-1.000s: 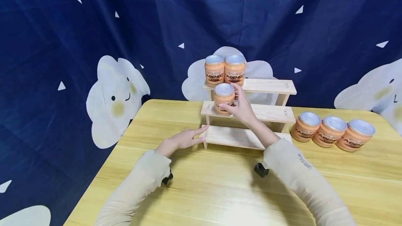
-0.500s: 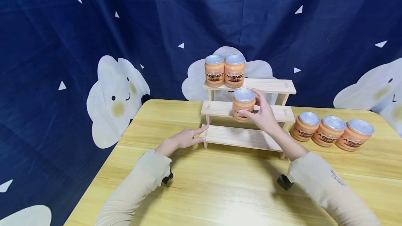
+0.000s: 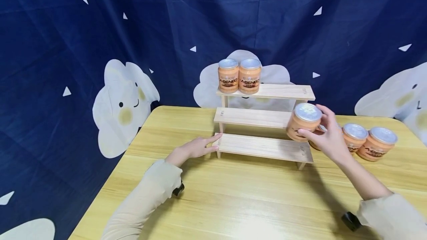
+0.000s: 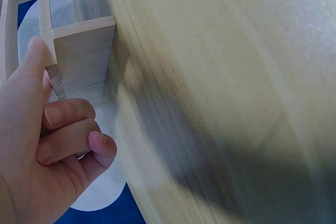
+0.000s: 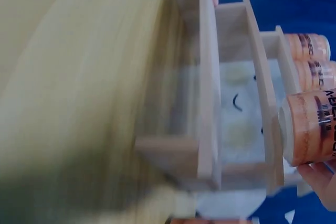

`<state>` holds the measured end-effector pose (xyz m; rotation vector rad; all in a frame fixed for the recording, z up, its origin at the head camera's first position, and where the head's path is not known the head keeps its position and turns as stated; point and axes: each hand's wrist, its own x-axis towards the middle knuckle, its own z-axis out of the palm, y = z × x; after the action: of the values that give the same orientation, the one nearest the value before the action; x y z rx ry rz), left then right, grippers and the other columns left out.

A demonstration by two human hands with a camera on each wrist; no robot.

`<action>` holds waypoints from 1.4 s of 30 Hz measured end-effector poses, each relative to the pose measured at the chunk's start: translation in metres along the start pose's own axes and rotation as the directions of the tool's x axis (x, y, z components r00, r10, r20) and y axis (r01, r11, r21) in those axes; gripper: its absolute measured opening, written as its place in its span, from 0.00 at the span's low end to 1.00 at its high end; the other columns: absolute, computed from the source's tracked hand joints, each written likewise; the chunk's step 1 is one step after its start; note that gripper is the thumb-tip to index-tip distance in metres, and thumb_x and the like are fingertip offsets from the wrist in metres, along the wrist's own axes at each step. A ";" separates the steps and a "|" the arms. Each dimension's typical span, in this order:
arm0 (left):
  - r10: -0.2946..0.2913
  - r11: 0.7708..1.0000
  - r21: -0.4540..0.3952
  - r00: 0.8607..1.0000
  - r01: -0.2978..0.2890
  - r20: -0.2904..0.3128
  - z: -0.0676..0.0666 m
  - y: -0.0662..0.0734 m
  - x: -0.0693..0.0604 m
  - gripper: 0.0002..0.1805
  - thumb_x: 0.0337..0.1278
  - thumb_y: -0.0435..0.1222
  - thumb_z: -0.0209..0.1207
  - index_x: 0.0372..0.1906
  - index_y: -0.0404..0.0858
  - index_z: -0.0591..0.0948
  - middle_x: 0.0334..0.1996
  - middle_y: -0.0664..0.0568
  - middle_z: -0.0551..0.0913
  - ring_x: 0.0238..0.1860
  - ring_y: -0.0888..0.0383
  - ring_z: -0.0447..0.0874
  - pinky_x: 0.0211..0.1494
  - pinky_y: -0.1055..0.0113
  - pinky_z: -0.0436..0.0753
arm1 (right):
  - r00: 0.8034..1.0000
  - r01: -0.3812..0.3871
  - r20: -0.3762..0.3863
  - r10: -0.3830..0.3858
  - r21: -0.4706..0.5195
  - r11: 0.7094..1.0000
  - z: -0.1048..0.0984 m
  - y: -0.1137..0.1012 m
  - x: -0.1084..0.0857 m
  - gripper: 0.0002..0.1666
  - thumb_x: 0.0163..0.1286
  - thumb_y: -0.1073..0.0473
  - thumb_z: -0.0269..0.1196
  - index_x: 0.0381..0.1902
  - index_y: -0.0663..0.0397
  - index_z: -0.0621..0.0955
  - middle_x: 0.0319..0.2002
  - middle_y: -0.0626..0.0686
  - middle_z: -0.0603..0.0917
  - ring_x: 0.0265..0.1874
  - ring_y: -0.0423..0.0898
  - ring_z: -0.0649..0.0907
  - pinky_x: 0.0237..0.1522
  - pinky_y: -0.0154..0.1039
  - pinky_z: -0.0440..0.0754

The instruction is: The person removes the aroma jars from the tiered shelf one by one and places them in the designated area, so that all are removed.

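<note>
My right hand [image 3: 328, 138] grips an orange jar [image 3: 298, 130] with a silvery lid, held in the air at the right end of a three-tier wooden display stand [image 3: 260, 147]. In the right wrist view the held jar [image 5: 311, 127] shows near the shelf ends, with part of the fingers [image 5: 317, 179] beneath. At the stand's left end, my left hand [image 3: 195, 147] pinches the edge of the lowest board; the left wrist view shows that hand's other fingers [image 4: 68, 140] curled. Two similar jars [image 3: 228, 80] stand side by side on the top tier's left end.
More orange jars [image 3: 377, 145] stand in a row on the wooden table [image 3: 233, 195], right of the stand; the right hand and its jar partly hide the nearest. A dark blue curtain [image 3: 166, 29] with cloud figures hangs behind the table.
My right hand has lifted the jar off the middle tier's left part and carried it right, past the stand's right end. My left hand has stayed at the lowest board.
</note>
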<state>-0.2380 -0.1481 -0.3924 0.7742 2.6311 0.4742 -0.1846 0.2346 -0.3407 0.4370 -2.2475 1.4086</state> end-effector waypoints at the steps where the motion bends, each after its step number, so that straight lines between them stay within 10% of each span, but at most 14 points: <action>1: 0.004 1.000 -0.001 1.000 -0.004 -0.002 0.000 0.000 0.000 0.33 0.66 0.53 0.42 0.72 0.54 0.48 0.66 0.44 0.61 0.63 0.43 0.63 0.67 0.55 0.61 | 1.000 -0.003 -0.008 0.003 -0.025 1.000 -0.006 0.001 -0.004 0.50 0.47 0.80 0.66 0.65 0.62 0.55 0.44 0.31 0.70 0.42 0.28 0.72 0.36 0.16 0.73; 16: -0.008 1.000 0.008 1.000 0.009 -0.010 0.003 -0.002 0.001 0.32 0.66 0.54 0.42 0.71 0.57 0.48 0.66 0.43 0.62 0.63 0.44 0.64 0.66 0.55 0.61 | 0.995 -0.085 -0.063 0.077 -0.152 0.985 -0.054 0.024 -0.048 0.50 0.49 0.74 0.68 0.67 0.62 0.56 0.46 0.29 0.66 0.42 0.20 0.69 0.38 0.12 0.69; 26: 0.003 1.000 0.007 1.000 -0.003 -0.013 0.005 -0.003 0.002 0.32 0.66 0.54 0.42 0.71 0.57 0.48 0.67 0.45 0.60 0.64 0.44 0.62 0.67 0.55 0.60 | 0.996 -0.079 0.031 0.086 -0.190 0.979 -0.056 0.048 -0.066 0.51 0.50 0.72 0.68 0.68 0.59 0.56 0.57 0.34 0.64 0.46 0.19 0.65 0.43 0.12 0.62; 42: 0.006 1.000 0.000 1.000 -0.006 -0.002 0.003 -0.002 0.002 0.32 0.66 0.54 0.41 0.72 0.56 0.47 0.67 0.46 0.60 0.64 0.43 0.62 0.67 0.54 0.60 | 0.989 -0.119 0.074 0.131 -0.146 0.982 -0.050 0.074 -0.073 0.45 0.46 0.76 0.68 0.60 0.63 0.58 0.47 0.30 0.63 0.44 0.21 0.64 0.43 0.13 0.61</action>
<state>-0.2395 -0.1482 -0.3960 0.7821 2.6317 0.4762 -0.1486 0.3135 -0.4164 0.3180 -2.4619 1.3010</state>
